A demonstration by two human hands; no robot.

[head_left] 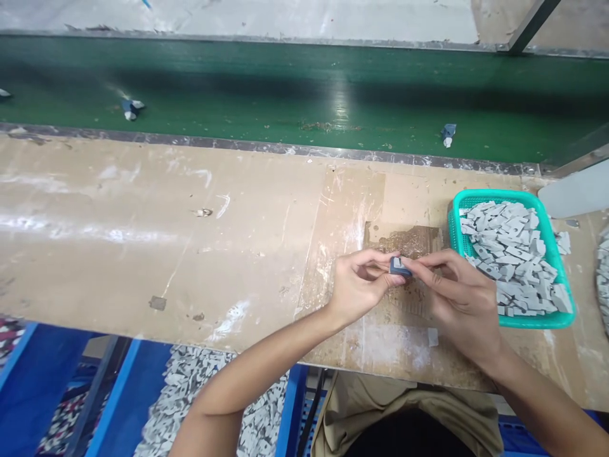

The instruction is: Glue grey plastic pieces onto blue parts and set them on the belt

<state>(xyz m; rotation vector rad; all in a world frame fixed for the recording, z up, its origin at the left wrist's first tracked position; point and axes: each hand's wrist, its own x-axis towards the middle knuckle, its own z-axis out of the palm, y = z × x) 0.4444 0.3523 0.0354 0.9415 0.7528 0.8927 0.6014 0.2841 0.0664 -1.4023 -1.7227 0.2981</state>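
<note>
A small dark-blue plastic part (398,269) with a light-grey piece set in its top sits in the fingertips of my left hand (358,282). The fingers of my right hand (459,295) pinch the right end of the same part, beside the grey piece. Both hands are closed on it, just above a brown worn patch (419,238) on the workbench. Near my right hand stands a green plastic basket (565,279) heaped with small light-grey plastic pieces (511,254).
Beyond the wooden bench (228,247) runs a green conveyor belt (266,101). It carries blue-and-grey parts, one at the left (130,108) and one at the right (448,135). Below the bench edge, a blue bin (111,393) stands beside many grey pieces (200,368).
</note>
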